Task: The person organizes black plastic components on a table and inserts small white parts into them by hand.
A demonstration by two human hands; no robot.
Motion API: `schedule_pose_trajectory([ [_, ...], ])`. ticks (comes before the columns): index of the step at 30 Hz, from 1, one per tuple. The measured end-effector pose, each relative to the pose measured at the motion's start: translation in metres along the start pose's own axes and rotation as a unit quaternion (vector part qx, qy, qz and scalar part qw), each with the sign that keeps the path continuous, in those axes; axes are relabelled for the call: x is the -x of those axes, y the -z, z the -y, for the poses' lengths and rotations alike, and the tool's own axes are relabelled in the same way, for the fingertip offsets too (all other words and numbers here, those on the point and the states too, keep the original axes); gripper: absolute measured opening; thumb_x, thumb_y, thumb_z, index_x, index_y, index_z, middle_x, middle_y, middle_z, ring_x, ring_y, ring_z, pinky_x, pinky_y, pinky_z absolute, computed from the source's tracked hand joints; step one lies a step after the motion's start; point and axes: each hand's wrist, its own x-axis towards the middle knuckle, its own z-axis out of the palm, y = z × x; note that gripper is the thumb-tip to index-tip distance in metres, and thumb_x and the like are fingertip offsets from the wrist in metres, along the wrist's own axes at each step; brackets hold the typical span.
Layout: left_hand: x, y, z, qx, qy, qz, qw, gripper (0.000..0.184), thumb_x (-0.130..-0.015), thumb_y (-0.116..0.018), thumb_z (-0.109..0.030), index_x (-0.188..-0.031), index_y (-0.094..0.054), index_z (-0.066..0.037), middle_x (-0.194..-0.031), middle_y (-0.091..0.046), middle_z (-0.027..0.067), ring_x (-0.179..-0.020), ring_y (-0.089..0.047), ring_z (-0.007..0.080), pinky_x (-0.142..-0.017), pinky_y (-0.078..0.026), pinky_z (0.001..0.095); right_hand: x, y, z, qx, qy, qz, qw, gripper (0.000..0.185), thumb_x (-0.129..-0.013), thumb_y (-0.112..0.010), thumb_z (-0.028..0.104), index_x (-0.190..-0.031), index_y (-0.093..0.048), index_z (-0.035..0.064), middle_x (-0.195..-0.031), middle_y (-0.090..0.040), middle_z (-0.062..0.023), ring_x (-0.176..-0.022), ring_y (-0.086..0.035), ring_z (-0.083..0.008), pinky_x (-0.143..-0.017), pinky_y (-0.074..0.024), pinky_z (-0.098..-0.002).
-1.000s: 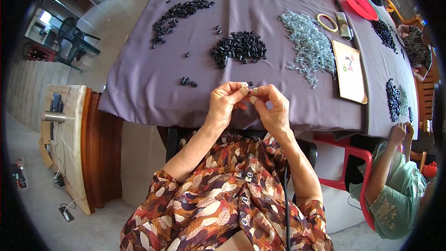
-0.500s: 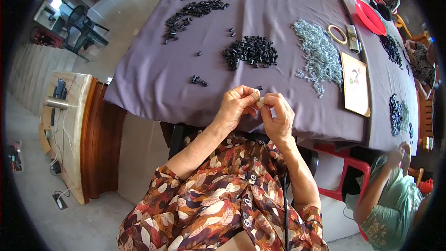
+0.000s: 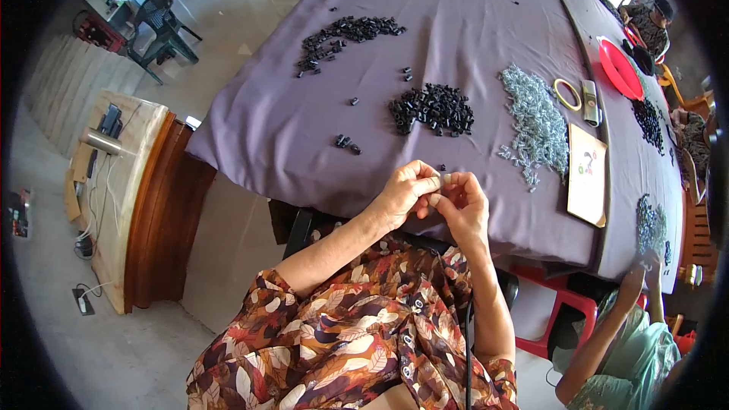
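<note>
Black piece (image 3: 443, 168) just beyond right fingers (image 3: 465, 184); anything pinched seems hidden.

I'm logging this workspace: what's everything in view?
Tablecloth: at least one, greyish purple, centre
Black pieces: many, black, across tablecloth
Clear pieces: many, clear, centre-right and far end
Ring: one, yellowish, beside clear pieces
Printed board: one, pale, below ring
Basin: one, red, upper right
Seat: one, red, lower right
Chairs: at least one, dark green, upper left
Cabinet: one, brown, left
Other people: several, varied clothing, right and top
Patterned shirt: one, multicoloured, bottom
Left grip: one, bare, near table edge
Right grip: one, bare, beside left
</note>
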Motion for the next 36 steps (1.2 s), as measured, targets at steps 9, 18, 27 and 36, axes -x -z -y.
schedule_pose_trajectory([
  [9, -0.01, 0.073, -0.079, 0.0, -0.059, -0.141, 0.988, 0.014, -0.091, -0.041, -0.008, -0.088, -0.054, -0.003, -0.065, -0.045, -0.0007, -0.044, -0.032, 0.0017, -0.033, -0.025, 0.0151, -0.008, 0.014, -0.012, -0.011, -0.002, -0.051, 0.999, 0.013, -0.079, -0.062, 0.002, -0.089, -0.053, 0.0001, -0.072, -0.053, 0.0003, -0.059, -0.047, -0.0057, -0.054, -0.0436, -0.0211],
  [18, -0.062, 0.138, -0.1, -0.352, -0.085, -0.277, 0.89, 0.019, -0.081, -0.057, -0.02, -0.076, -0.051, -0.003, -0.058, -0.05, 0.0036, -0.041, -0.045, 0.0131, -0.035, -0.037, 0.0269, -0.006, 0.01, -0.016, 0.092, 0.023, -0.048, 0.994, 0.011, -0.078, -0.062, 0.002, -0.083, -0.053, -0.0003, -0.067, -0.054, -0.0016, -0.059, -0.049, -0.0071, -0.055, -0.0434, -0.0216],
  [27, -0.073, 0.12, -0.101, -0.725, -0.109, -0.223, 0.643, 0.027, -0.075, -0.058, -0.019, -0.079, -0.052, 0.007, -0.075, -0.059, 0.0272, -0.073, -0.059, 0.0409, -0.07, -0.048, 0.0452, -0.007, 0.011, -0.017, 0.106, 0.039, -0.039, 0.993, 0.01, -0.077, -0.062, 0.002, -0.083, -0.054, -0.001, -0.07, -0.054, -0.0038, -0.06, -0.051, -0.0091, -0.057, -0.0442, -0.0226],
  [36, -0.061, 0.085, -0.088, -0.594, -0.151, -0.137, 0.778, 0.023, -0.08, -0.056, -0.02, -0.075, -0.053, 0.001, -0.059, -0.052, 0.0025, -0.055, -0.049, 0.01, -0.052, -0.042, 0.0283, -0.007, 0.011, -0.015, 0.112, 0.051, -0.042, 0.991, 0.01, -0.077, -0.062, 0.003, -0.082, -0.055, -0.0014, -0.071, -0.055, -0.0061, -0.059, -0.053, -0.0114, -0.056, -0.0443, -0.0243],
])
